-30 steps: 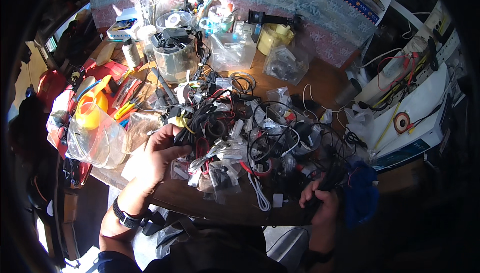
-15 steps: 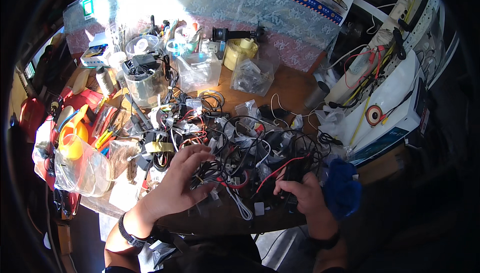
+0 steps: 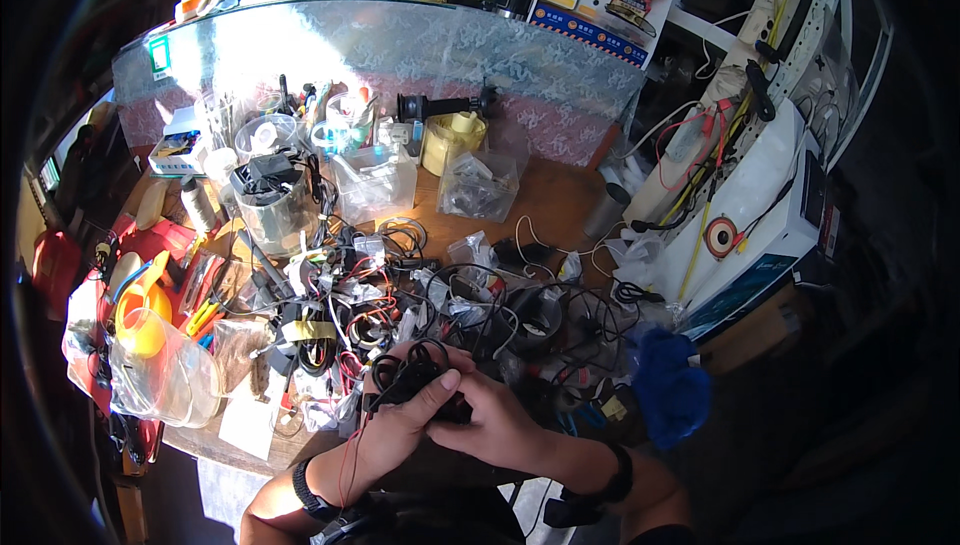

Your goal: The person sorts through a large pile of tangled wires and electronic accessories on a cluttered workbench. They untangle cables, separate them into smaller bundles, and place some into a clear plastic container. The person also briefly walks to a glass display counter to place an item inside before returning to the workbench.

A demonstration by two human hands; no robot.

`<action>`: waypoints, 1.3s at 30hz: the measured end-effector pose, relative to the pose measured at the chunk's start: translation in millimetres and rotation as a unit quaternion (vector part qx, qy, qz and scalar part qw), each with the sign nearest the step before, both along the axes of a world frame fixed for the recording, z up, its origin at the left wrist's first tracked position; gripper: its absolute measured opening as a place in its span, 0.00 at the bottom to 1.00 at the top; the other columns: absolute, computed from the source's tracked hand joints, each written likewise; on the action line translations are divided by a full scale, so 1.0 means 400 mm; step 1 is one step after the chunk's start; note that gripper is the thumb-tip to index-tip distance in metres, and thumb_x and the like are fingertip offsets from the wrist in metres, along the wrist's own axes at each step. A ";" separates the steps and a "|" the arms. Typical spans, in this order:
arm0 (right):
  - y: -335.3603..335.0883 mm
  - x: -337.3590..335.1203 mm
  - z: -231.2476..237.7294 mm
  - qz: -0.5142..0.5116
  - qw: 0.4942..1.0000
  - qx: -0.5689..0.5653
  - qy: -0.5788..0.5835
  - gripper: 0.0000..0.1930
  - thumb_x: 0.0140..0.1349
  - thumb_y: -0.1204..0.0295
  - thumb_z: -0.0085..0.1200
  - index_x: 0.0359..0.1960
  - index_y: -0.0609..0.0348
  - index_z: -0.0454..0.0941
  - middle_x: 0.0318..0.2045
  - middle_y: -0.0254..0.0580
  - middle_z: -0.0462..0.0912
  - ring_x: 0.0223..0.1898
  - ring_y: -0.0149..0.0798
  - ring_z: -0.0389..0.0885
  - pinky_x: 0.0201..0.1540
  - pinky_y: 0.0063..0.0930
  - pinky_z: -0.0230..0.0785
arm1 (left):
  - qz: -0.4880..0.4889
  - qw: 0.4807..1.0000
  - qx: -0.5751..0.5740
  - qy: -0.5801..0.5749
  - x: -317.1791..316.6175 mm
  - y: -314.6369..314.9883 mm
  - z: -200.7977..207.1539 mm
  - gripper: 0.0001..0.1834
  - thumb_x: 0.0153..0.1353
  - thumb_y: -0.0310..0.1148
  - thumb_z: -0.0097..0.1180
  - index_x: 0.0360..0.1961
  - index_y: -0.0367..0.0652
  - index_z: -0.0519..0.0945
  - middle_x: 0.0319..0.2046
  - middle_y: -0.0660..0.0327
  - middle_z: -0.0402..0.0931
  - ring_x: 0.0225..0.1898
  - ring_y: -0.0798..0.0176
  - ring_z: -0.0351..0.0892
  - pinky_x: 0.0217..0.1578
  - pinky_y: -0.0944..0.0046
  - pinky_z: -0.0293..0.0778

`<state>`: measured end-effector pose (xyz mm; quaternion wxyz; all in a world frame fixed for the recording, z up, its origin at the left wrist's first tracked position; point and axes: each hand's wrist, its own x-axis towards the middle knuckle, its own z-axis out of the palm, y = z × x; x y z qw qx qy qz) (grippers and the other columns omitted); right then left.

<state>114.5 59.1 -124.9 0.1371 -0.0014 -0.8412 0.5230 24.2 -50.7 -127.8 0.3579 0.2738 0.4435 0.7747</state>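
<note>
Head view, black cable bundle [image 3: 415,377] pinched between left hand [image 3: 400,420], right hand [image 3: 495,425]

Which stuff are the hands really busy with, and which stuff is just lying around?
In hand:
- left hand and right hand, together on a small black part with looped black wire

Lying about:
- tangle of cables
- blue cloth
- yellow funnel
- clear plastic tub
- roll of yellow tape

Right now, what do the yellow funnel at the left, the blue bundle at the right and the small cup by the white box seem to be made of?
Yellow funnel: plastic, by its smooth glossy moulded look. Blue bundle: probably cloth, soft, matte and crumpled. Small cup: likely metal, with a dull grey sheen, though too small to tell for sure.
</note>
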 end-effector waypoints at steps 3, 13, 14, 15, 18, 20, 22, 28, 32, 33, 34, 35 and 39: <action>-0.011 -0.012 0.014 -0.023 0.992 0.103 0.068 0.33 0.50 0.73 0.59 0.59 0.63 0.59 0.52 0.54 0.70 0.52 0.50 0.72 0.51 0.34 0.67 | 0.045 0.998 0.038 0.014 -0.010 0.007 0.013 0.08 0.58 0.29 0.56 0.36 0.38 0.74 0.36 0.58 0.74 0.40 0.67 0.71 0.43 0.66 0.69; 0.257 -0.044 0.136 -0.078 0.997 0.002 -0.022 0.16 0.56 0.72 0.56 0.43 0.67 0.70 0.33 0.40 0.79 0.34 0.26 0.76 0.35 0.26 0.68 | 0.036 0.996 0.061 -0.052 -0.083 -0.001 -0.015 0.12 0.55 0.29 0.55 0.40 0.36 0.72 0.38 0.57 0.74 0.39 0.65 0.73 0.45 0.66 0.68; 0.307 -0.058 0.147 -0.093 0.996 -0.015 0.005 0.15 0.56 0.72 0.56 0.42 0.66 0.71 0.33 0.36 0.78 0.33 0.25 0.74 0.35 0.24 0.68 | 0.039 0.996 0.047 -0.070 -0.094 0.000 -0.029 0.12 0.55 0.30 0.54 0.39 0.35 0.71 0.36 0.56 0.74 0.39 0.63 0.74 0.45 0.65 0.68; 0.361 -0.075 0.153 -0.130 0.991 0.012 0.024 0.14 0.56 0.72 0.56 0.41 0.65 0.71 0.31 0.34 0.77 0.31 0.25 0.73 0.35 0.24 0.68 | 0.046 0.994 0.055 -0.086 -0.098 0.003 -0.044 0.09 0.57 0.31 0.51 0.34 0.35 0.71 0.31 0.55 0.74 0.35 0.63 0.73 0.43 0.65 0.68; 0.541 -0.125 0.143 -0.248 0.965 0.083 -0.021 0.14 0.54 0.67 0.57 0.37 0.64 0.72 0.26 0.33 0.75 0.29 0.28 0.70 0.33 0.27 0.65 | 0.050 0.986 0.106 -0.114 -0.101 0.004 -0.084 0.05 0.58 0.26 0.48 0.32 0.35 0.73 0.29 0.57 0.75 0.34 0.66 0.73 0.41 0.67 0.66; 0.647 -0.148 0.116 -0.290 0.948 0.116 -0.066 0.17 0.51 0.65 0.58 0.36 0.65 0.72 0.28 0.40 0.77 0.31 0.35 0.74 0.34 0.34 0.66 | 0.063 0.987 0.092 -0.116 -0.095 0.000 -0.102 0.05 0.58 0.26 0.48 0.30 0.35 0.73 0.27 0.56 0.74 0.33 0.65 0.72 0.40 0.66 0.66; 0.726 -0.187 0.085 -0.363 0.899 0.209 -0.125 0.19 0.50 0.62 0.57 0.36 0.67 0.72 0.31 0.49 0.79 0.35 0.47 0.78 0.38 0.41 0.67 | 0.047 0.987 0.096 -0.121 -0.096 -0.006 -0.109 0.05 0.58 0.27 0.48 0.30 0.34 0.72 0.27 0.56 0.74 0.33 0.64 0.72 0.40 0.66 0.66; 0.844 -0.259 0.029 -0.311 0.777 0.456 -0.302 0.20 0.50 0.61 0.54 0.40 0.65 0.71 0.40 0.59 0.77 0.43 0.57 0.75 0.46 0.45 0.68 | 0.042 0.976 0.105 -0.185 -0.116 -0.007 -0.103 0.05 0.56 0.26 0.48 0.28 0.35 0.71 0.25 0.53 0.73 0.30 0.61 0.72 0.38 0.65 0.67; 0.878 -0.315 -0.040 -0.278 0.775 0.446 -0.349 0.23 0.50 0.62 0.54 0.44 0.64 0.70 0.44 0.55 0.76 0.47 0.54 0.74 0.48 0.43 0.68 | 0.080 0.977 0.067 -0.187 -0.116 -0.001 -0.101 0.09 0.55 0.32 0.52 0.25 0.37 0.70 0.21 0.55 0.70 0.26 0.60 0.71 0.33 0.64 0.67; 0.886 -0.326 -0.056 -0.267 0.775 0.445 -0.359 0.23 0.50 0.61 0.54 0.45 0.63 0.70 0.45 0.55 0.76 0.48 0.54 0.74 0.48 0.43 0.68 | 0.081 0.978 0.062 -0.184 -0.115 0.001 -0.101 0.10 0.54 0.33 0.52 0.24 0.37 0.70 0.21 0.55 0.70 0.26 0.60 0.71 0.33 0.64 0.67; 0.895 -0.338 -0.070 -0.262 0.771 0.444 -0.373 0.24 0.51 0.61 0.54 0.46 0.63 0.69 0.45 0.54 0.76 0.48 0.53 0.74 0.49 0.43 0.68 | 0.081 0.979 0.056 -0.181 -0.116 0.003 -0.101 0.10 0.54 0.33 0.52 0.24 0.37 0.69 0.20 0.55 0.70 0.25 0.60 0.71 0.32 0.64 0.67; 0.905 -0.346 -0.082 -0.254 0.778 0.436 -0.375 0.24 0.51 0.62 0.54 0.48 0.62 0.69 0.47 0.53 0.76 0.49 0.53 0.74 0.49 0.43 0.67 | 0.085 0.978 0.056 -0.181 -0.117 0.006 -0.100 0.10 0.54 0.32 0.52 0.23 0.37 0.69 0.20 0.55 0.70 0.24 0.60 0.70 0.32 0.63 0.68; 0.938 -0.371 -0.105 -0.192 0.764 0.472 -0.395 0.25 0.52 0.62 0.56 0.50 0.60 0.68 0.46 0.51 0.76 0.49 0.53 0.73 0.51 0.42 0.67 | 0.102 0.976 0.060 -0.182 -0.125 0.015 -0.099 0.09 0.53 0.31 0.52 0.22 0.36 0.69 0.19 0.54 0.70 0.23 0.60 0.70 0.29 0.63 0.69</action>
